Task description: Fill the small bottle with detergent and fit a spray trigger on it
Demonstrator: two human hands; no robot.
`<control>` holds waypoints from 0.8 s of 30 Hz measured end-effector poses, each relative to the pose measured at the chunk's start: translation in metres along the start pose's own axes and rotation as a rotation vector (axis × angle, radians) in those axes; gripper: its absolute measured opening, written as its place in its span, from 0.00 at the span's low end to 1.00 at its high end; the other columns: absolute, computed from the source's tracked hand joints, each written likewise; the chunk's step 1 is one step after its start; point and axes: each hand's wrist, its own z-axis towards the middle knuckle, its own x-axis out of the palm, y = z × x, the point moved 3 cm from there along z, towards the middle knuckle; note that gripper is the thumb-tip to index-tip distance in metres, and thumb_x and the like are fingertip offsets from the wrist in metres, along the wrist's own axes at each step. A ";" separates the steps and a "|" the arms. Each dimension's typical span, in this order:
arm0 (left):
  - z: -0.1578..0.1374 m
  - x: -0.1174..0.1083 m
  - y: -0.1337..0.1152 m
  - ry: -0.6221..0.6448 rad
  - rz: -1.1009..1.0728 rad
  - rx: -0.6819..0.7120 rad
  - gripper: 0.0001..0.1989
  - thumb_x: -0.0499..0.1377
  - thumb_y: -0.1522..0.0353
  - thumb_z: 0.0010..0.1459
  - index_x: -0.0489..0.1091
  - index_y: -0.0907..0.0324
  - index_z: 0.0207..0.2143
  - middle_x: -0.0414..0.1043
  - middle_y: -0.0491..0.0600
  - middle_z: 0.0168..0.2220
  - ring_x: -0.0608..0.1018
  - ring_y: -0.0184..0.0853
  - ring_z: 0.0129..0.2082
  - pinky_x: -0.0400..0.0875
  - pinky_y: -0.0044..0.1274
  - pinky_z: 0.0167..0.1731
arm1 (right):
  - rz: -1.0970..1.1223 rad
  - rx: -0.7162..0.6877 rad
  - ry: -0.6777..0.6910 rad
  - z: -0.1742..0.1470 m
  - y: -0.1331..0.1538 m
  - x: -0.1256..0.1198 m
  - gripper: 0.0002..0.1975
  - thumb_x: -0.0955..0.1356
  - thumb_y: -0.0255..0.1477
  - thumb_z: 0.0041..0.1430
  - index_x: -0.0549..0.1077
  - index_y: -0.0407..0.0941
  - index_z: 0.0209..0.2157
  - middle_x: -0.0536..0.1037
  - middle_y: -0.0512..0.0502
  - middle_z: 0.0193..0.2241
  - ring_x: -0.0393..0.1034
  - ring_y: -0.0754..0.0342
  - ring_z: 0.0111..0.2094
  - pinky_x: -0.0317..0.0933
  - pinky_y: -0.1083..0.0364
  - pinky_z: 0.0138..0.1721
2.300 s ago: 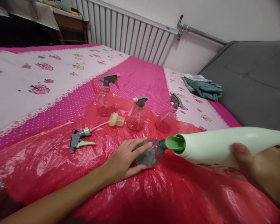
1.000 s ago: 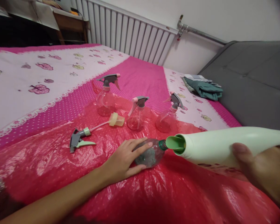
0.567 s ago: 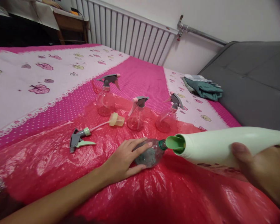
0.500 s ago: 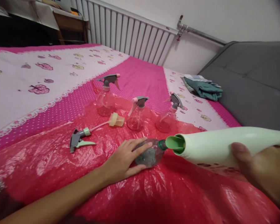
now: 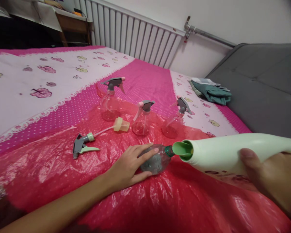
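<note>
My left hand (image 5: 133,165) is wrapped round a clear spray bottle (image 5: 156,163) with a green neck, its trigger head off. Some bluish-grey content seems to show inside it. From the right, my right hand (image 5: 269,181) grips a large pale green jug (image 5: 223,152), tilted nearly flat. The jug's green spout (image 5: 183,149) points at the bottle's mouth, right beside it; whether liquid flows I cannot tell. Left of my left hand lies a grey and green trigger sprayer head (image 5: 83,145). A yellow measuring cap (image 5: 121,124) lies at the end of its tube.
Three clear bottles with grey and pink trigger heads stand behind: a left one (image 5: 110,106), a middle one (image 5: 142,119), a right one (image 5: 174,121). Red plastic sheeting (image 5: 50,174) covers the bed. Folded cloths (image 5: 210,90) lie by the grey headboard (image 5: 264,84). A radiator (image 5: 135,32) lines the wall.
The jug and my right hand have shifted very slightly. Otherwise the scene looks the same, with my left hand still on the bottle.
</note>
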 end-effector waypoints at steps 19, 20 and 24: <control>0.000 0.001 0.001 -0.003 -0.007 -0.004 0.35 0.58 0.57 0.74 0.47 0.45 0.77 0.63 0.58 0.71 0.73 0.51 0.64 0.70 0.45 0.62 | -0.099 0.083 0.037 0.002 0.007 -0.007 0.57 0.42 0.66 0.56 0.80 0.34 0.29 0.76 0.22 0.28 0.77 0.23 0.38 0.67 0.39 0.38; 0.000 0.001 0.001 -0.002 -0.008 -0.005 0.35 0.58 0.58 0.74 0.47 0.45 0.77 0.63 0.58 0.71 0.73 0.51 0.64 0.70 0.45 0.62 | -0.100 0.081 0.040 0.002 0.007 -0.007 0.56 0.42 0.66 0.56 0.81 0.35 0.30 0.77 0.22 0.28 0.77 0.23 0.39 0.68 0.38 0.39; 0.000 0.001 0.001 0.009 -0.011 -0.004 0.35 0.58 0.57 0.74 0.46 0.45 0.77 0.61 0.59 0.72 0.72 0.52 0.64 0.70 0.46 0.62 | -0.098 0.059 0.041 0.002 0.010 -0.010 0.58 0.41 0.67 0.55 0.81 0.34 0.31 0.77 0.22 0.29 0.77 0.22 0.40 0.68 0.38 0.38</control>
